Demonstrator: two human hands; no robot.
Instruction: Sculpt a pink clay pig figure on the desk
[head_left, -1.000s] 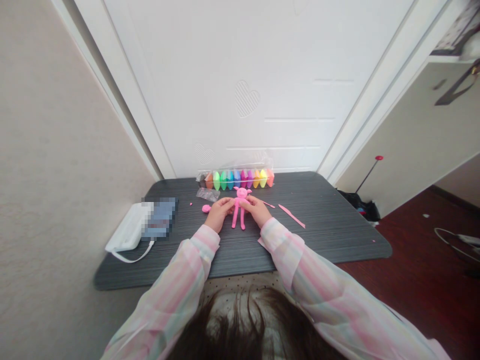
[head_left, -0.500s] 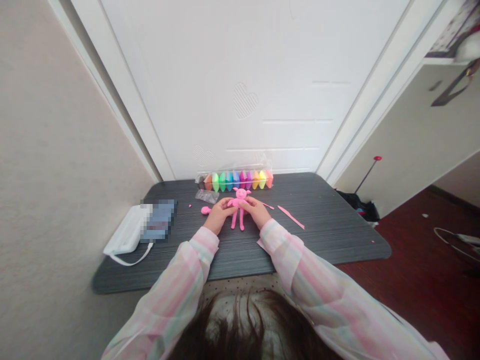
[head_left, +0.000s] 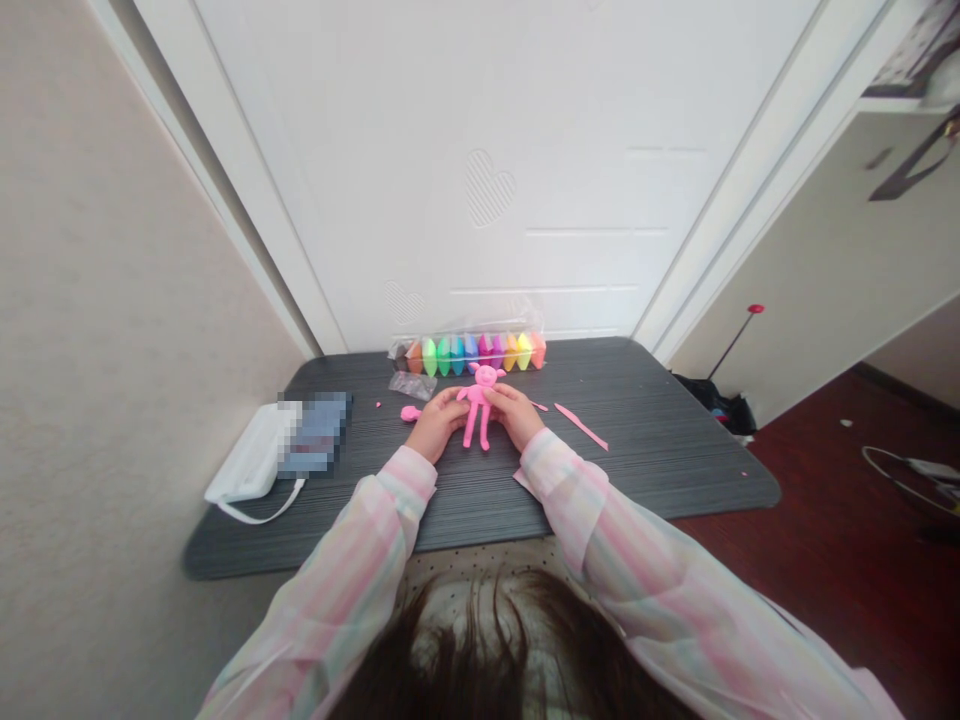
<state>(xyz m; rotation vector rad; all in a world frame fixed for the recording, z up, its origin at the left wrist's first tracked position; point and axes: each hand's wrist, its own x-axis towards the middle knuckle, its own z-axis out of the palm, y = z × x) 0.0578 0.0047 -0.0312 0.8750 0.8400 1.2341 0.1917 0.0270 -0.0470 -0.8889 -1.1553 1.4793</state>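
Note:
A pink clay figure (head_left: 480,405) with a round head and two long legs lies on the dark grey table (head_left: 645,460). My left hand (head_left: 436,420) pinches the figure's left arm. My right hand (head_left: 516,412) pinches its right arm. Both hands rest on the tabletop on either side of the body. A small pink clay lump (head_left: 409,413) lies just left of my left hand. A thin pink clay strip (head_left: 581,427) lies to the right of my right hand.
A clear pack of coloured clay blocks (head_left: 472,352) stands at the table's back edge against a white door. A white bag (head_left: 259,465) sits at the table's left. A crumpled clear wrapper (head_left: 409,385) lies near the pack. Dark wood floor is to the right.
The figure and both hands have shifted slightly away from me on the table. My fingers have moved up to its arms.

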